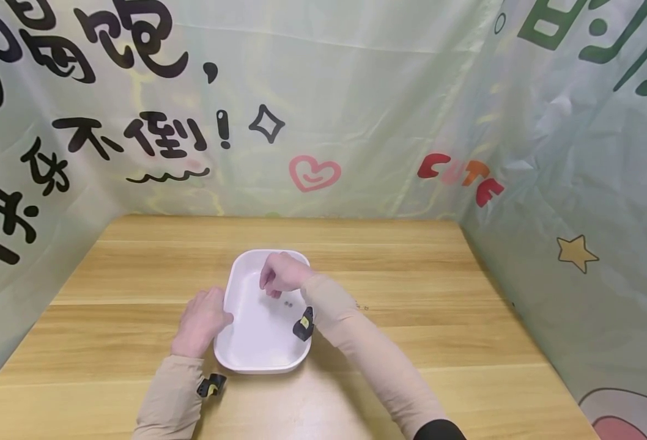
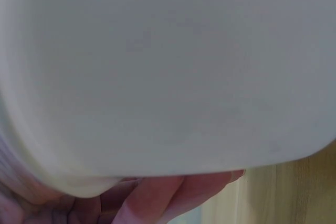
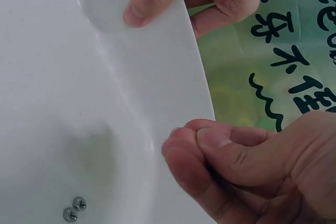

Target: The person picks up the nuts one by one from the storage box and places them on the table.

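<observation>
Wood tabletop [image 1: 411,256], white tray [image 1: 257,345] lower center. Left hand [image 1: 203,319] gripping its left edge, right hand [image 1: 286,273] curled above, can't tell if holding anything.

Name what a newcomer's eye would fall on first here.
Probably the white tray on the wooden table, its left side held by the left hand. Next, the right hand over the tray, and two small metal pieces inside it. Bold black lettering spreads across the backdrop behind.
</observation>
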The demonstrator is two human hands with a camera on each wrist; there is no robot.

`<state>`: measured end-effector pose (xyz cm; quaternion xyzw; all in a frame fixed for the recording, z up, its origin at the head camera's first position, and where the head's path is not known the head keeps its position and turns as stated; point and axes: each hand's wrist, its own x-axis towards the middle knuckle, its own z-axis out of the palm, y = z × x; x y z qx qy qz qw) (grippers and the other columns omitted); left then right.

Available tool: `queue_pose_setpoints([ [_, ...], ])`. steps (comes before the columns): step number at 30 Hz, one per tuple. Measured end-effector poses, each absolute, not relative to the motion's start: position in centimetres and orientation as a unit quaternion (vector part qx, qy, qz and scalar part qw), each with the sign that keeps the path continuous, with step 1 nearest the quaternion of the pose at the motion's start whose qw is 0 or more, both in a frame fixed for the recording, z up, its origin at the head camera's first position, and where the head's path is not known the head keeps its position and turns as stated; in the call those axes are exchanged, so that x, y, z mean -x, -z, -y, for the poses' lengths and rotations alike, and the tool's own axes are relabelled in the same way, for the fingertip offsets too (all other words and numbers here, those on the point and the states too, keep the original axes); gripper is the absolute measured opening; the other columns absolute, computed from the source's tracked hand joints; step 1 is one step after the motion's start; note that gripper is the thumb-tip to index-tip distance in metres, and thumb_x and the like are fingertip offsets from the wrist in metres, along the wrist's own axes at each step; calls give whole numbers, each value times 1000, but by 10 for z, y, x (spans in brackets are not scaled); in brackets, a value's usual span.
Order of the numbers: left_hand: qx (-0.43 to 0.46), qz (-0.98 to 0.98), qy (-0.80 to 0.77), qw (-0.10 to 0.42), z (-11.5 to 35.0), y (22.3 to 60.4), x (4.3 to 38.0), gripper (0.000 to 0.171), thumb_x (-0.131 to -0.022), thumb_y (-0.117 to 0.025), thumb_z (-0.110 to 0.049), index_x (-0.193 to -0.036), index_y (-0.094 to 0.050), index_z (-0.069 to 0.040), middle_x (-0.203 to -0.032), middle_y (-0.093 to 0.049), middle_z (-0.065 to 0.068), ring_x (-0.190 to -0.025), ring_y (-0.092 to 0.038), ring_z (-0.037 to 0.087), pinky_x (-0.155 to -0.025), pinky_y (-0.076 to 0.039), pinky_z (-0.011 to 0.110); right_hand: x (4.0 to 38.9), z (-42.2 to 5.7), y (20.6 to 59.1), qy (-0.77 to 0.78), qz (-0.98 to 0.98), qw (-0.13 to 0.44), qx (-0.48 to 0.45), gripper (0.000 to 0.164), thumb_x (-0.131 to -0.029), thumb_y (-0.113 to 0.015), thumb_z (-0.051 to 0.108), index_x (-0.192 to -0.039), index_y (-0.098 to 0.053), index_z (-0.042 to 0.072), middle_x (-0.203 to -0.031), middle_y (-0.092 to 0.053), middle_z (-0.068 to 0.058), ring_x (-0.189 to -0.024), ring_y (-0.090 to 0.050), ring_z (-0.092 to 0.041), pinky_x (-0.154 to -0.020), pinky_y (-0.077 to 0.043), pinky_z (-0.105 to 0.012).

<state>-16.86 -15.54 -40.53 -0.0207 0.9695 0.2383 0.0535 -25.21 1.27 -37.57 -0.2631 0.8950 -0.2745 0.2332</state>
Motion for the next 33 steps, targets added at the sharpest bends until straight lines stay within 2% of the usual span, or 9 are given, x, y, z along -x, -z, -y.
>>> queue_pose_setpoints([
  [6,17,-970,-239,53,155,404,168,11,-68,-58,-6,-76,-55,1,-63,-52,8,-54,-48,19,-44,-37,26,253,-18,374,313,-883,226,267,14,-75,-62,-5,-88,-65,-5,-69,-67,-8,-58,-64,-14,-56,-52,-21],
  [13,22,-969,-238,60,155,404,168,13,-69,-58,-7,-79,-56,1,-65,-53,8,-55,-50,19,-45,-38,26,253,-24,373,346,-869,210,284,12,-81,-56,-2,-90,-64,-5,-70,-65,-8,-58,-61,-11,-58,-52,-22],
  [18,26,-969,-238,63,155,403,168,14,-69,-59,-7,-81,-56,1,-67,-54,9,-57,-50,19,-46,-38,26,253,-28,370,390,-849,213,287,13,-82,-55,-1,-91,-62,-7,-73,-64,-12,-61,-63,-17,-60,-53,-24],
  [21,26,-969,-237,63,155,403,168,14,-70,-59,-7,-81,-56,1,-67,-55,8,-57,-51,19,-45,-38,26,254,-31,367,398,-845,205,293,11,-82,-57,1,-90,-62,-4,-77,-65,-14,-67,-64,-23,-62,-52,-24],
  [24,25,-969,-236,62,155,403,168,13,-70,-58,-7,-80,-56,1,-66,-54,8,-56,-50,19,-45,-38,26,253,-34,363,380,-854,177,308,8,-80,-60,6,-87,-64,3,-80,-66,-12,-75,-64,-25,-65,-48,-21],
  [28,26,-969,-237,62,154,404,169,13,-70,-58,-6,-80,-57,2,-66,-54,9,-55,-49,19,-45,-37,26,252,-41,360,342,-870,118,335,6,-79,-64,13,-84,-64,10,-81,-65,-2,-79,-60,-15,-71,-46,-20],
  [33,28,-969,-236,63,154,404,169,16,-70,-58,-7,-84,-57,2,-68,-55,9,-56,-50,20,-45,-37,26,249,-52,362,350,-860,44,368,8,-75,-69,15,-80,-64,11,-88,-61,1,-89,-54,-12,-84,-44,-32],
])
